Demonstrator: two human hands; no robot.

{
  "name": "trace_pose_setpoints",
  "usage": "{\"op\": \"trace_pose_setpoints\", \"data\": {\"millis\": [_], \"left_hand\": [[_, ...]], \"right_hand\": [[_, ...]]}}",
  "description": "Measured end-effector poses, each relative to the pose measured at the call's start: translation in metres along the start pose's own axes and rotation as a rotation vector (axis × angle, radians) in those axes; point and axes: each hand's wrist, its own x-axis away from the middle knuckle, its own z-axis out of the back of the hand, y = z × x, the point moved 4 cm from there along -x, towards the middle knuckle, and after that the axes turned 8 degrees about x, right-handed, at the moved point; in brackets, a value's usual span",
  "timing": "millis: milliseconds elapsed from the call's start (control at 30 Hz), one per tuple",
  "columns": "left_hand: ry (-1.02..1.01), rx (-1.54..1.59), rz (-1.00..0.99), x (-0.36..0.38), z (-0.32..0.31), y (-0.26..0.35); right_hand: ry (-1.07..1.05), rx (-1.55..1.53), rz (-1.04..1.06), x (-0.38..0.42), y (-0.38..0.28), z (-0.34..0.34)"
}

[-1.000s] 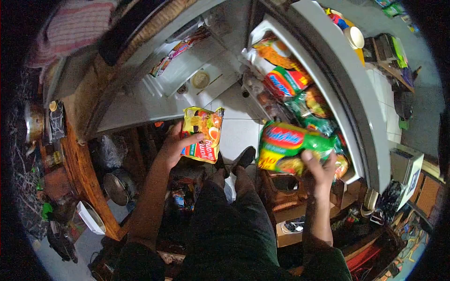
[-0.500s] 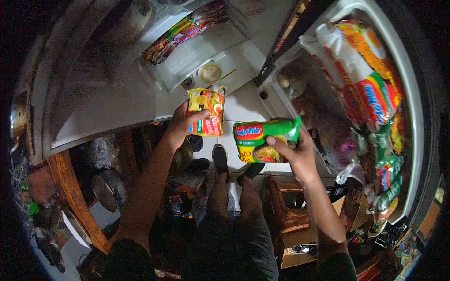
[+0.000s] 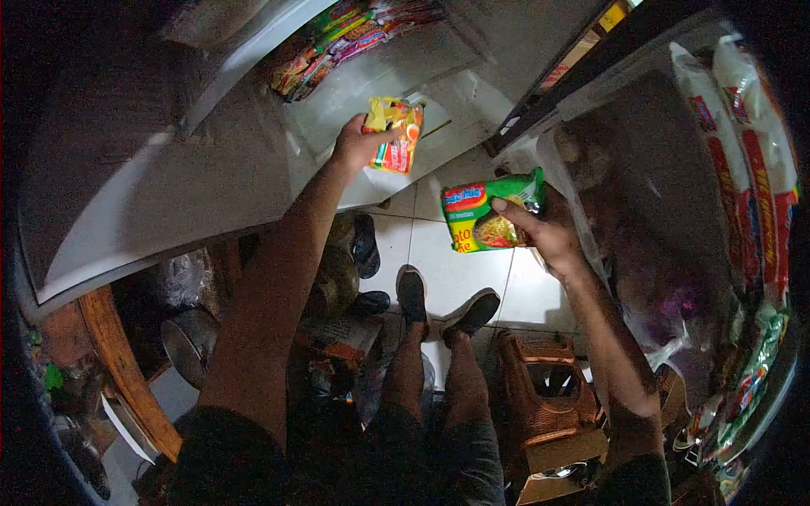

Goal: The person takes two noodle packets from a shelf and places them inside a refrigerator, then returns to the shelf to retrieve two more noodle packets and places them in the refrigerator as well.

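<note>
My left hand (image 3: 361, 145) is closed on a yellow and red instant noodle packet (image 3: 401, 148), its thumb across the front. That packet is in front of a pale open cabinet or drawer unit (image 3: 337, 88). Lower and to the right, my right hand (image 3: 553, 240) grips a green instant noodle packet (image 3: 481, 228) with a red and blue brand logo, thumb pressed on its face. The fingers of both hands are mostly hidden behind the packets. The two packets are apart from each other, above the tiled floor.
Several noodle packets (image 3: 354, 38) lie in a row at the upper left. At the right, a light-rimmed bin holds long plastic-wrapped packs (image 3: 751, 185). A brown woven plastic chair (image 3: 548, 379) stands at lower right, and a metal pot (image 3: 187, 346) at lower left.
Both hands have moved up and slightly right in view, still holding their packets. The view has shifted, showing more of the floor and my feet.
</note>
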Motion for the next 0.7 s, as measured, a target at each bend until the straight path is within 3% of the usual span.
{"op": "trace_pose_setpoints", "data": {"millis": [133,233,333,467,533,600,700], "left_hand": [[-0.031,-0.075,-0.115,-0.037,0.015,0.001],[0.09,-0.566,-0.239,-0.042,0.028,0.019],[0.022,-0.731,-0.28,-0.064,0.051,0.011],[0.129,-0.772,-0.225,-0.072,0.08,0.0],[0.219,-0.863,-0.274,-0.103,0.106,-0.041],[0.361,-1.348,-0.43,-0.107,0.11,-0.055],[0.403,-1.139,-0.377,-0.049,0.065,-0.008]], "right_hand": [[0.001,0.034,0.049,-0.007,0.02,0.012],[-0.038,0.149,0.007,-0.004,0.024,0.011],[-0.066,0.193,0.048,-0.006,0.023,0.009],[-0.062,0.284,-0.025,-0.003,0.012,0.012],[-0.076,0.269,-0.04,-0.001,0.01,0.014],[-0.068,0.351,-0.014,0.004,0.004,0.016],[-0.069,0.31,-0.073,0.009,-0.004,0.02]]}}
